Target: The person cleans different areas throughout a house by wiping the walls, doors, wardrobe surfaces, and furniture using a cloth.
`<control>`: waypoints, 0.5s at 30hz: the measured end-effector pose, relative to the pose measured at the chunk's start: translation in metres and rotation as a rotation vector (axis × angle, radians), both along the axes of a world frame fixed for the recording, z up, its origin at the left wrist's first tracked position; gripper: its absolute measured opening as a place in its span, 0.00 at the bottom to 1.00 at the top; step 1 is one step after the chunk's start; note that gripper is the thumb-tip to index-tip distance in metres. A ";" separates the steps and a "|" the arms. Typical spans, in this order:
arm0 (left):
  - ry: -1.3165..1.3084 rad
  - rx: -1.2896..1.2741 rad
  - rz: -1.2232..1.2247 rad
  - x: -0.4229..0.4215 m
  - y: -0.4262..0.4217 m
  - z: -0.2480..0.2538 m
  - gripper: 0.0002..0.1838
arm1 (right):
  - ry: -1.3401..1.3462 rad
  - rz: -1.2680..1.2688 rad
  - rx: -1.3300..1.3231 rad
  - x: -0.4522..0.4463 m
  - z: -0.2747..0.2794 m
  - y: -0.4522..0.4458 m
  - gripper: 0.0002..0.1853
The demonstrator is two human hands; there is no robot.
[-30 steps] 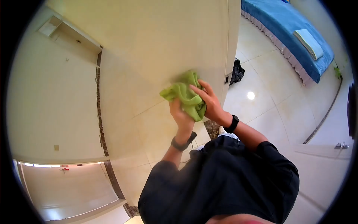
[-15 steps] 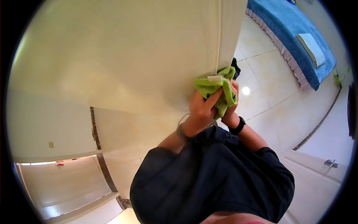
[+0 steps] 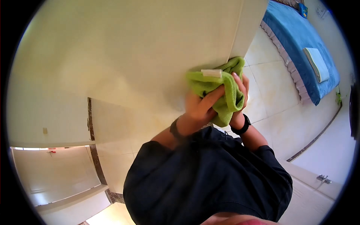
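We record a green cloth [image 3: 229,93] bunched up at the near edge of the door [image 3: 131,45], with a white label [image 3: 212,73] on the fold facing the door; we cannot tell how firmly the cloth bears on the surface. Our left hand [image 3: 202,107] closes around the cloth on the door's face side, thumb laid over it; its other fingers are blurred and partly hidden. Our right hand [image 3: 243,88] grips the cloth from the opposite side, just past the door's edge, fingers curled over the top. We wear a black band [image 3: 174,128] on the left wrist, another on the right, and a dark shirt [image 3: 210,180]. Beyond the door's edge we note pale floor tiles [image 3: 270,75], then a bed [image 3: 296,45] with a blue cover, well apart from the door. A folded white towel [image 3: 317,64] lies on the bed. A metal handle [image 3: 324,179] shows behind us, far from the door's edge.
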State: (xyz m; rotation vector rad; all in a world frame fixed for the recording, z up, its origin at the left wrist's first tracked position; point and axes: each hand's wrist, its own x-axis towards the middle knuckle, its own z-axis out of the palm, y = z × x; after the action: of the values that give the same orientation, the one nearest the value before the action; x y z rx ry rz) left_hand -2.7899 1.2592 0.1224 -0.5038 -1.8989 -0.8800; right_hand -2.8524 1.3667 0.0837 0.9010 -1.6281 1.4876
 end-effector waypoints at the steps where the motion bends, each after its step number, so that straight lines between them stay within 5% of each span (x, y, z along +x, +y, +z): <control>1: 0.003 0.007 -0.003 0.001 0.000 0.005 0.27 | 0.020 -0.030 -0.057 -0.003 -0.005 -0.006 0.28; 5: -0.059 -0.012 0.008 0.001 -0.007 -0.021 0.27 | 0.046 -0.079 -0.324 -0.005 -0.060 -0.035 0.24; 8: -0.188 -0.036 0.017 0.014 -0.018 -0.049 0.28 | -0.009 -0.219 0.105 0.009 -0.079 -0.028 0.19; 15: -0.279 -0.083 0.118 0.052 -0.056 -0.088 0.30 | -0.079 -0.084 0.048 0.051 -0.125 -0.056 0.22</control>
State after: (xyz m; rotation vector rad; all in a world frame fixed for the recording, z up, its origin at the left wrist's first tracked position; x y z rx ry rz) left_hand -2.7383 1.2028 0.0343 -0.3267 -2.2027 -0.8297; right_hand -2.8011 1.3111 -0.0410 0.7991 -1.7442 1.4482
